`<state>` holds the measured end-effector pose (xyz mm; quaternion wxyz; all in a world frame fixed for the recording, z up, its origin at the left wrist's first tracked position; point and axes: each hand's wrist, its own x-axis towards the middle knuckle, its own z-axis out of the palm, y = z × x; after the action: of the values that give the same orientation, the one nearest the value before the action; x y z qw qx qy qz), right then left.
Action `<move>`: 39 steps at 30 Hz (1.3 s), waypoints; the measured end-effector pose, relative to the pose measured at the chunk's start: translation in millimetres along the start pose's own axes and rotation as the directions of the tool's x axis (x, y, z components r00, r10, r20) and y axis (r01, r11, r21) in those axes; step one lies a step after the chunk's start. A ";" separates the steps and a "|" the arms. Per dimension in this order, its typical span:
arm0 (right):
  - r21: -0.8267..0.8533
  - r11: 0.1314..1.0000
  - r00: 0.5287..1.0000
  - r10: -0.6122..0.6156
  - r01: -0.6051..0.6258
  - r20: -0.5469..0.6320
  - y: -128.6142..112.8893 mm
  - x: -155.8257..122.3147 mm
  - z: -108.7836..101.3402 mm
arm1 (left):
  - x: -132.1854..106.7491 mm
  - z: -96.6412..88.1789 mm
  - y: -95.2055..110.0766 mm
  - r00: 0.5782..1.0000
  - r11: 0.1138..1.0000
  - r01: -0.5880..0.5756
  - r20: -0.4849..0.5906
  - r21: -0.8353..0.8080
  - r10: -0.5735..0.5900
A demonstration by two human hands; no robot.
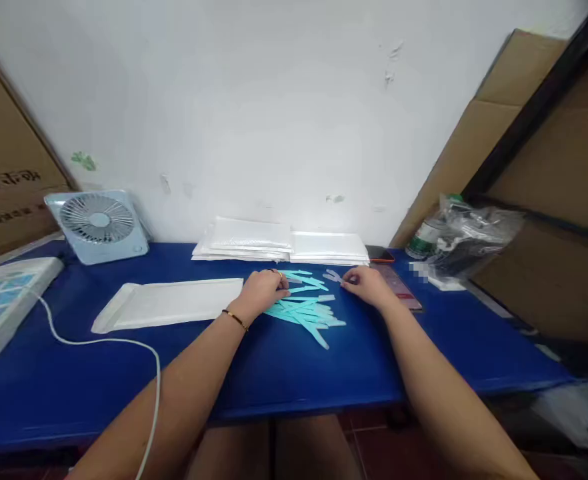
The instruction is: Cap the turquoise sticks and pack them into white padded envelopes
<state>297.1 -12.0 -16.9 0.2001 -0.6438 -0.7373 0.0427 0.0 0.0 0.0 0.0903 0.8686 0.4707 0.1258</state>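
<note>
A loose pile of slim teal plastic sticks with pale ends point(307, 310), which look like eyebrow razors, lies on the blue table. My left hand point(264, 291), with a ring and a bracelet, rests at the pile's left edge. Its fingers are curled together, and what they hold is hidden. To the right of the pile, my right hand point(368, 285) pinches a few pale purple eyebrow razors point(333, 276) by their near ends. They fan out toward the pile. Left of my left hand, a white padded envelope point(169, 305) lies flat.
Stacked white padded envelopes point(251, 237) lie along the wall. A blue fan point(99, 223) and a white power strip point(11, 293) with a cable point(109, 341) are at left. A phone point(399, 285), a can point(427, 237) and a clear plastic bag point(479, 237) are at right.
</note>
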 end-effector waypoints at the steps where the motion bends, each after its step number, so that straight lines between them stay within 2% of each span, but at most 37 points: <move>1: -0.018 1.000 1.000 0.019 -0.019 -0.004 -2.7 0.2 1.0 | 0.2 -0.7 2.1 0.999 1.000 0.025 0.020 0.008 -0.025; 5: -0.044 0.998 0.999 0.051 -0.052 -0.011 -10.1 -0.1 2.6 | -0.7 -2.9 8.5 0.995 0.997 0.074 0.060 0.029 -0.076; 10: 0.013 1.000 1.000 -0.002 0.002 -0.015 -10.1 -3.0 -0.8 | -3.8 -2.8 5.8 0.999 0.998 0.044 0.026 -0.035 -0.043; 12: 0.073 0.997 0.999 -0.027 0.030 -0.048 -11.3 -4.2 -1.8 | -4.1 -2.0 2.0 0.998 0.993 0.061 0.012 -0.097 -0.061; 14: 0.230 0.973 0.996 -0.012 0.031 -0.085 -15.6 -5.6 -2.4 | -3.8 -0.9 -1.7 0.997 0.981 0.080 0.007 -0.174 -0.080; 16: 0.508 0.861 0.996 0.054 -0.010 -0.073 -23.6 -7.1 -3.0 | -3.2 0.4 -4.3 0.996 0.965 0.082 0.002 -0.248 -0.084; 18: 0.764 0.641 0.994 0.106 -0.070 0.002 -33.9 -8.6 -3.8 | -2.7 2.0 -5.9 0.996 0.950 0.083 0.001 -0.300 -0.086; 20: 0.881 0.460 0.991 0.119 -0.109 0.061 -43.8 -10.0 -4.7 | -2.3 3.5 -6.9 0.996 0.939 0.089 0.008 -0.332 -0.092; 22: 0.905 0.407 0.990 0.116 -0.123 0.083 -50.7 -11.0 -5.0 | -2.0 4.5 -7.9 0.995 0.929 0.096 0.016 -0.356 -0.097; 30: 0.882 0.462 0.996 0.023 -0.090 0.089 -55.5 -12.2 2.2 | -0.2 5.5 -10.0 0.995 0.897 0.100 0.022 -0.430 -0.100; 35: 0.871 0.476 0.981 -0.076 -0.120 0.177 -64.8 -15.7 3.5 | -3.0 4.5 -2.7 0.998 0.854 0.054 0.064 -0.518 -0.024; 37: 0.845 0.526 0.968 -0.149 -0.095 0.202 -62.7 -16.1 1.0 | -5.2 3.1 0.0 0.995 0.853 0.030 0.100 -0.521 0.026; 39: 0.768 0.640 0.979 -0.148 -0.012 0.139 -54.7 -14.8 -2.1 | -6.1 2.2 0.5 0.996 0.898 0.003 0.086 -0.441 0.039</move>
<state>248.2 -35.9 -0.9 0.3839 -0.4634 -0.6892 0.4036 -2.2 -5.5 -2.8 0.3048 0.8348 0.4175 0.1894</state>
